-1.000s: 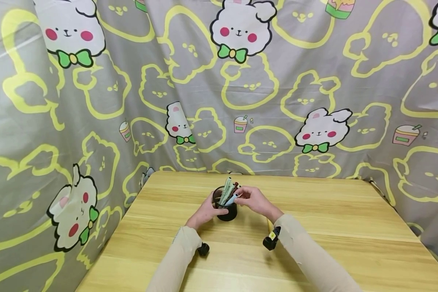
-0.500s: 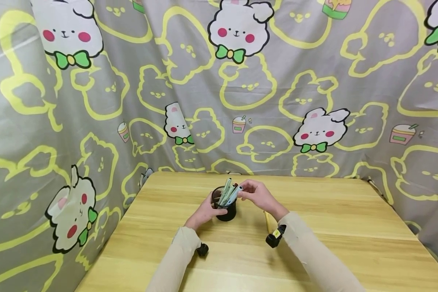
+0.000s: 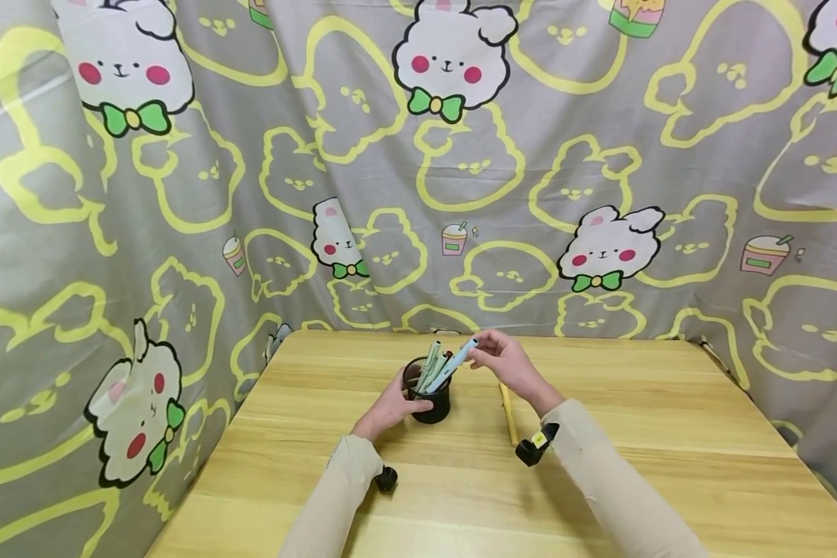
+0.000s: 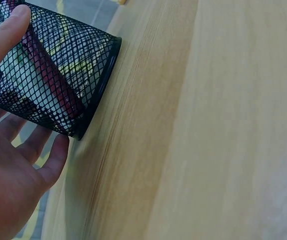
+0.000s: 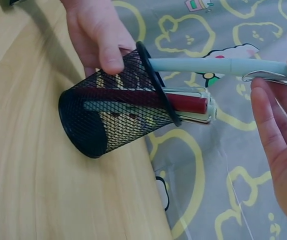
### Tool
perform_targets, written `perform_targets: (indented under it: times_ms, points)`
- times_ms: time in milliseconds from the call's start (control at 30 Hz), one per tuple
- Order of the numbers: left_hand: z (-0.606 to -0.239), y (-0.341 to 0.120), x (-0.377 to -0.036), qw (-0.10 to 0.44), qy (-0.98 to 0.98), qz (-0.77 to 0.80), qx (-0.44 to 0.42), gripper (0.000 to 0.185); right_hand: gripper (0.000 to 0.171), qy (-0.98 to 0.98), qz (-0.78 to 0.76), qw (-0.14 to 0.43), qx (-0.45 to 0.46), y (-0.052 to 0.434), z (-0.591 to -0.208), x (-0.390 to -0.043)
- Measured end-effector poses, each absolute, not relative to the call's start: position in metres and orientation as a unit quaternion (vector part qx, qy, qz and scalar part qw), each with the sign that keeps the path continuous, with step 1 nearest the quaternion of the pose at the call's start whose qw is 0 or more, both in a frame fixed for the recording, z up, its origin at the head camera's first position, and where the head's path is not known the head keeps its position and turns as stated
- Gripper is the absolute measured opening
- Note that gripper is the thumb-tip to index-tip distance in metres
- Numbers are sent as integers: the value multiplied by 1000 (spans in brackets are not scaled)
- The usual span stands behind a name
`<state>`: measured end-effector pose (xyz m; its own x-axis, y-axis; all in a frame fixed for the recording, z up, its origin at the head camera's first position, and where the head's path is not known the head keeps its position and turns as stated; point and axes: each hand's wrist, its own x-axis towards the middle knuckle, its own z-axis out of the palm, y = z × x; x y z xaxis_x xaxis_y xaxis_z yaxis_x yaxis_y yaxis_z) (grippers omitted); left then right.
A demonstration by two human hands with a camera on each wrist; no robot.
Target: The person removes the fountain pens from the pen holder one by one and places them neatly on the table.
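A black mesh pen holder (image 3: 432,409) stands on the wooden table, its side gripped by my left hand (image 3: 388,404). In the left wrist view the thumb lies against the mesh and the fingers curve behind it. My right hand (image 3: 508,363) pinches the clip end of a light blue pen (image 5: 198,65). That pen leans up out of the holder to the right, its lower end inside the rim. Pale green pens (image 3: 427,367) and a dark red pen (image 5: 183,103) stand in the holder too, partly seen through the mesh.
A slim yellow stick (image 3: 508,416) lies on the table (image 3: 635,434) below my right wrist. Behind and to the left of the table hangs a grey curtain (image 3: 390,178) with cartoon prints. A small black camera (image 3: 533,448) is strapped to the right wrist.
My right hand has moved up and to the right, drawing the light blue pen farther out of the holder. More of the yellow stick shows. The left hand keeps its grip on the holder.
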<state>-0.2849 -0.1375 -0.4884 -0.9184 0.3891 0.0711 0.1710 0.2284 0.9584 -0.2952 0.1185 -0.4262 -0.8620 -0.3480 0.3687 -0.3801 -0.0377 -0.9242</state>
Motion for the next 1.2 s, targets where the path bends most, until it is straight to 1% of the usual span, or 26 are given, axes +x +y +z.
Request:
perform_targets:
  times_ms: [400, 600, 867, 1200]
  points:
    - [-487, -137, -283, 97, 779, 594, 175, 78, 31, -635, 736, 50, 230, 134, -421, -302]
    - [-487, -137, -282, 97, 776, 600, 172, 77, 10, -577, 781, 64, 228, 145, -417, -304]
    - [-489, -139, -284, 103, 776, 599, 171, 79, 9, -548, 808, 57, 207, 160, -416, -304]
    - [-489, -139, -284, 98, 777, 596, 175, 79, 7, -586, 790, 35, 178, 181, -422, -306]
